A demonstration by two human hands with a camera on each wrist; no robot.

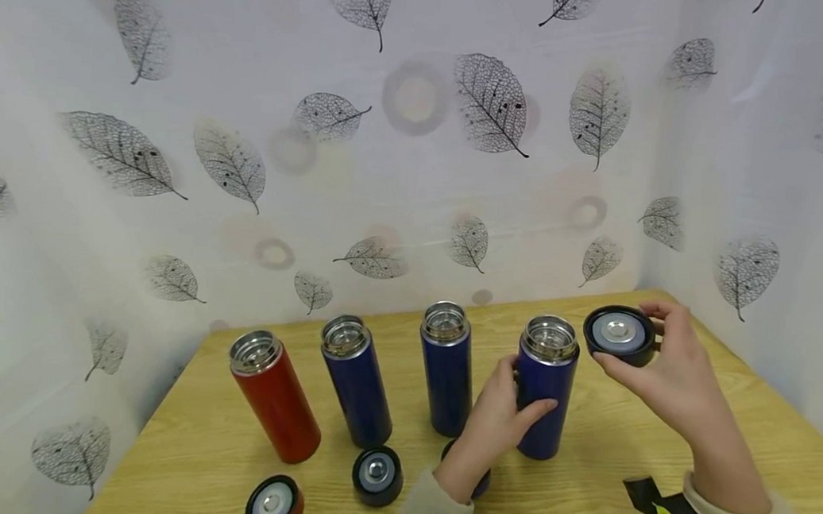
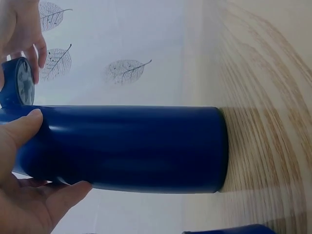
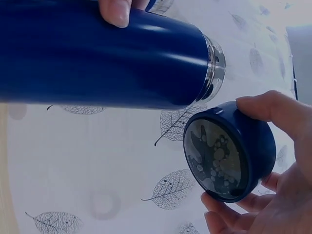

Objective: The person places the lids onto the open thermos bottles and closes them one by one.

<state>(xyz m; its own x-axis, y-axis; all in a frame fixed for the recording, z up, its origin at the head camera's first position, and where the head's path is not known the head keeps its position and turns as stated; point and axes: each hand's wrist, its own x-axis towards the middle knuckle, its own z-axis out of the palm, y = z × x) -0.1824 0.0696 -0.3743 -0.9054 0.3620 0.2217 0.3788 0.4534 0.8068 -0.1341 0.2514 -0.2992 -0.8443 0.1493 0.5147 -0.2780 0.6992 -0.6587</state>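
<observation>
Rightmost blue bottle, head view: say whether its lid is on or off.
Off: the right hand holds the lid beside the bottle, whose metal neck is uncovered.

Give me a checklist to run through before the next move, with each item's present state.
1. Left hand grips the rightmost blue bottle: ok.
2. That bottle is upright on the table: ok.
3. Right hand holds the blue lid apart from the bottle's neck: ok.
4. If capping comes next, lid turned inner side down: not ok, it faces up.
5. Red bottle and two other blue bottles uncapped: ok.
6. Partly hidden lid lies inner side up: cannot tell.
</observation>
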